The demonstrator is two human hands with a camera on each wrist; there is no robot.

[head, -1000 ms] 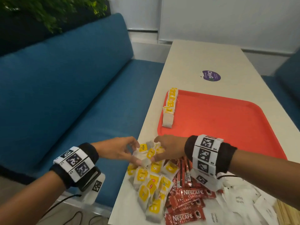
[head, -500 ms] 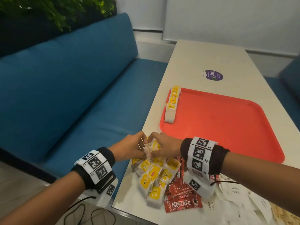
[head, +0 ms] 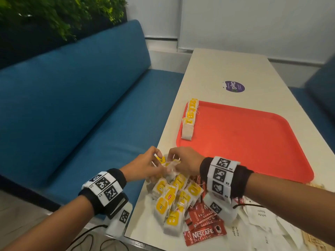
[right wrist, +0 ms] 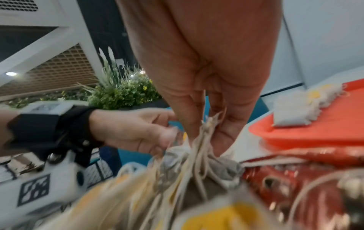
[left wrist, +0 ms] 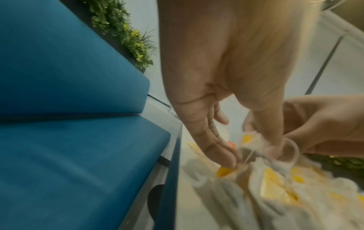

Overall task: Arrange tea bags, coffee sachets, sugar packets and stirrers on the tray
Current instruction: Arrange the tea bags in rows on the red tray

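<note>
A heap of white tea bags with yellow tags (head: 172, 201) lies at the table's near left corner. Both hands meet over its far end. My right hand (head: 183, 162) pinches the tops and strings of a bunch of tea bags (right wrist: 206, 137). My left hand (head: 145, 165) holds tea bags (left wrist: 254, 149) of the same bunch, its fingertips touching it. An orange tray (head: 244, 138) lies beyond, with a row of tea bags (head: 189, 122) along its left edge. Red coffee sachets (head: 204, 227) lie beside the heap, white sugar packets (head: 262, 220) to the right.
A blue bench seat (head: 87, 109) runs along the table's left side, with green plants (head: 59, 13) behind it. A purple sticker (head: 234, 86) sits on the white table (head: 226, 66) past the tray. Wooden stirrers (head: 315, 240) show at the bottom right corner.
Both hands have closed together over the far end of the heap and gathered a bunch of tea bags between them. The head view has shifted slightly.
</note>
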